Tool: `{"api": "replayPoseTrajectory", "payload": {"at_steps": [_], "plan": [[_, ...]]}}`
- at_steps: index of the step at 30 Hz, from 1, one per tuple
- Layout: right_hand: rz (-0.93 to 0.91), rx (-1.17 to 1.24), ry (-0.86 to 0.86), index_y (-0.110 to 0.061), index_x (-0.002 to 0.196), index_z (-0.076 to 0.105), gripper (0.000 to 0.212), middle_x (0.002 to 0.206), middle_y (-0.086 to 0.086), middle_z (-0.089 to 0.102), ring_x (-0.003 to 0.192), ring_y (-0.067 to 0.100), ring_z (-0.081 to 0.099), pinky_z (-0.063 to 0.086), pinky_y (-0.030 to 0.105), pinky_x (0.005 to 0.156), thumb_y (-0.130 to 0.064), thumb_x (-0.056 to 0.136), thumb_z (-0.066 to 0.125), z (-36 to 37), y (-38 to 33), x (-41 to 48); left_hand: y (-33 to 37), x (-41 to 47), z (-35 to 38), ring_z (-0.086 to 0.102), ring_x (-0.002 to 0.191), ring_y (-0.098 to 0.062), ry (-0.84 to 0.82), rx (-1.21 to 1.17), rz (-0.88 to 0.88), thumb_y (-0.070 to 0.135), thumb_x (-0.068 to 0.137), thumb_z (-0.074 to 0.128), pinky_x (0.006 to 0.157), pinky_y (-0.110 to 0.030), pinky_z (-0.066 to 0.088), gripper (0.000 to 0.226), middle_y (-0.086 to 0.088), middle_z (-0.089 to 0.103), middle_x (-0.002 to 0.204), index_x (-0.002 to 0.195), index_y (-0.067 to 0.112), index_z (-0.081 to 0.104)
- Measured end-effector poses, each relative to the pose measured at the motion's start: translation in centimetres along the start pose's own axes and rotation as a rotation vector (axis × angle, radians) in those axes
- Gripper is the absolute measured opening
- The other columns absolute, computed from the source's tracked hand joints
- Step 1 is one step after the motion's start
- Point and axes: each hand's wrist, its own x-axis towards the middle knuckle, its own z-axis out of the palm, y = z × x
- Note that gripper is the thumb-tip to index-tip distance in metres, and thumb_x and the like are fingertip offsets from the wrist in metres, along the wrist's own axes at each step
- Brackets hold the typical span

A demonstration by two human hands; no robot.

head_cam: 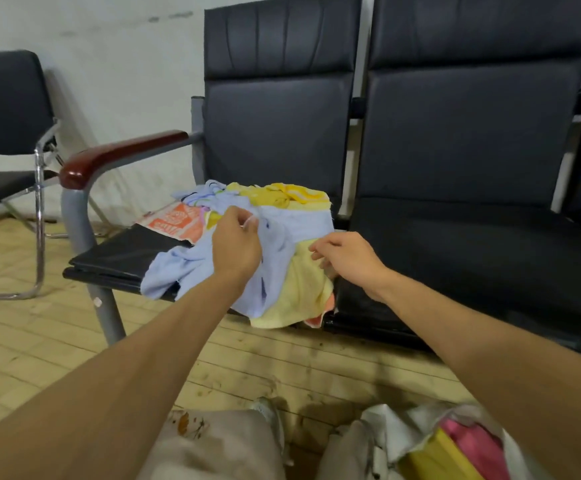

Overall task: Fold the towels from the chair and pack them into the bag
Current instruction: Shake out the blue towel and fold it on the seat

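Pinching now: left hand (235, 242) has thumb and fingers closed on a fold of the pale blue towel (282, 237), right at the top of the pile
Right hand: right hand (346, 256) is at about 3 o'clock from the left one, fingers curled down onto the light yellow towel (303, 292); honestly can't tell if it's actually got a grip on it or is just touching
Towel pile: all heaped on the seat of the black chair (123, 251), blue on top, yellow under it and spilling over the front edge, a bit of orange-pink cloth peeking out at the bottom
More towels: a brighter yellow towel (282, 195) bunched at 12 o'clock of the pile, against the backrest
Under the pile: an orange and white printed sheet (175, 220) lying flat at roughly 10 o'clock, partly covered
Bag: white bag (400, 434) sits on the wooden floor (22, 341) at 5 o'clock of the frame, mouth open, with a yellow and a pink folded towel (472, 445) already inside
Next door: second black seat (472, 244) at 3 o'clock
Armrest: reddish wood armrest (116, 155) at 10 o'clock
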Motion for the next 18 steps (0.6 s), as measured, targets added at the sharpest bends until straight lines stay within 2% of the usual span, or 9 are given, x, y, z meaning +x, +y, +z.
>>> {"api": "replayPoseTrajectory", "payload": {"at_steps": [2,4,6,8,11,13,18], "plan": [[0.149,0.264,-0.07,-0.006,0.11,0.066,0.035,0.104,0.009,0.069,0.09,0.019,0.066,0.055,0.031,0.079,-0.032,0.102,0.043,0.2,-1.6,-0.2,1.9,-0.5,0.6,0.05,0.087,-0.015,-0.036,-0.184,-0.121,0.016,0.098,0.048,0.06,-0.02,0.034,0.007,-0.001,0.056,0.095,0.098,0.013,0.053],[0.256,0.515,-0.129,-0.005,0.109,0.062,0.044,0.106,0.012,0.068,0.099,0.027,0.066,0.055,0.037,0.086,-0.04,0.104,0.037,0.2,-3.0,-0.3,3.2,-0.9,1.2,0.056,0.09,-0.015,-0.116,-0.321,-0.19,0.022,0.097,0.052,0.069,-0.019,0.044,0.009,0.0,0.061,0.098,0.097,0.016,0.058],[0.31,0.713,-0.123,-0.005,0.111,0.062,0.045,0.104,0.013,0.068,0.097,0.028,0.066,0.055,0.038,0.082,-0.043,0.103,0.039,0.0,-3.5,0.0,4.2,-1.2,1.6,0.06,0.09,-0.014,-0.213,-0.361,-0.181,0.023,0.096,0.055,0.075,-0.025,0.051,0.009,0.002,0.064,0.094,0.089,0.022,0.061],[0.325,0.818,-0.06,-0.008,0.117,0.064,0.039,0.102,0.011,0.069,0.091,0.025,0.067,0.057,0.037,0.076,-0.04,0.099,0.049,-0.7,-3.5,0.1,4.7,-1.6,2.0,0.062,0.094,-0.016,-0.327,-0.369,-0.131,0.02,0.096,0.056,0.082,-0.032,0.054,0.009,0.0,0.066,0.095,0.091,0.022,0.063],[0.337,0.824,0.015,-0.006,0.11,0.069,0.024,0.105,0.014,0.072,0.096,0.027,0.069,0.057,0.042,0.086,-0.022,0.094,0.06,-2.4,-2.9,-0.4,4.8,-2.4,2.7,0.066,0.096,-0.017,-0.482,-0.395,-0.069,0.008,0.098,0.049,0.079,-0.028,0.055,0.02,-0.003,0.069,0.098,0.095,0.018,0.066],[0.324,0.757,0.053,-0.002,0.102,0.071,0.018,0.101,0.016,0.072,0.091,0.028,0.07,0.058,0.041,0.084,-0.013,0.093,0.06,-3.7,-2.6,-1.2,5.3,-2.9,3.1,0.07,0.089,-0.015,-0.525,-0.444,-0.085,0.003,0.098,0.046,0.071,-0.022,0.055,0.025,-0.002,0.072,0.092,0.094,0.016,0.067],[0.293,0.66,0.23,-0.006,0.101,0.069,0.017,0.101,0.013,0.07,0.096,0.028,0.066,0.054,0.041,0.092,-0.006,0.087,0.059,-7.7,-2.3,-2.4,6.1,-2.8,5.1,0.068,0.079,-0.017,-0.358,-0.46,-0.182,0.001,0.092,0.05,0.068,-0.024,0.054,0.022,-0.007,0.071,0.089,0.098,0.014,0.066]]}}
